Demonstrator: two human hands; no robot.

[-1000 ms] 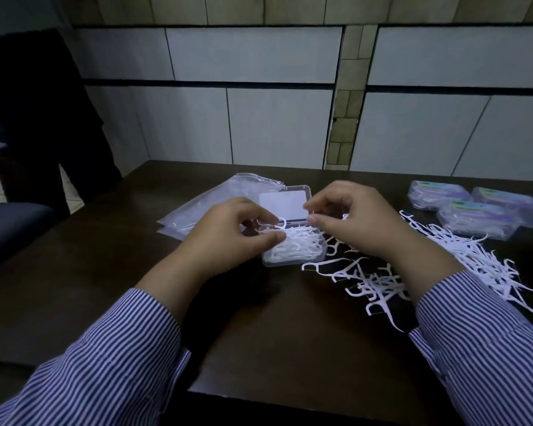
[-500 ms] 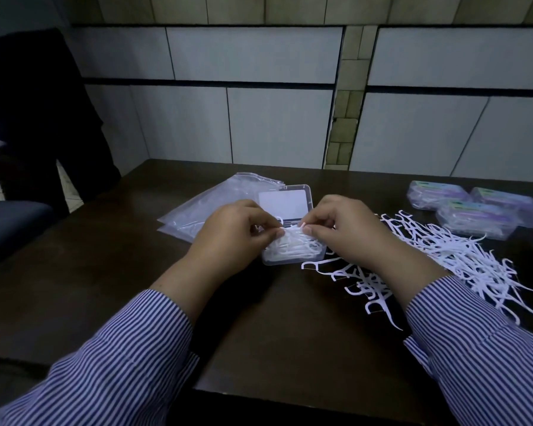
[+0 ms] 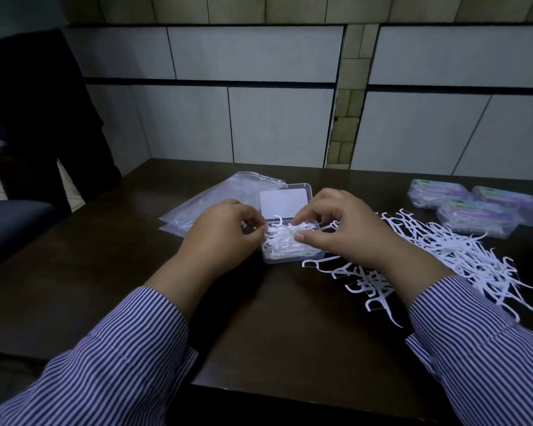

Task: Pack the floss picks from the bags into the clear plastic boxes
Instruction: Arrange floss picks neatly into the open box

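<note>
Right hand (image 3: 348,229) slid nearer | both perhaps pinching picks (image 3: 285,241) | left hand (image 3: 222,235)

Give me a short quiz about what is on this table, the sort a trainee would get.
1. True or false: the open box already holds floss picks.
2. Where do the loose picks lie: left or right of that box?
3. The closed boxes sit: A) far right, B) near edge, C) on the bags.

Key:
1. True; both the left hand and right hand work at the picks in it.
2. Right.
3. A.
</note>
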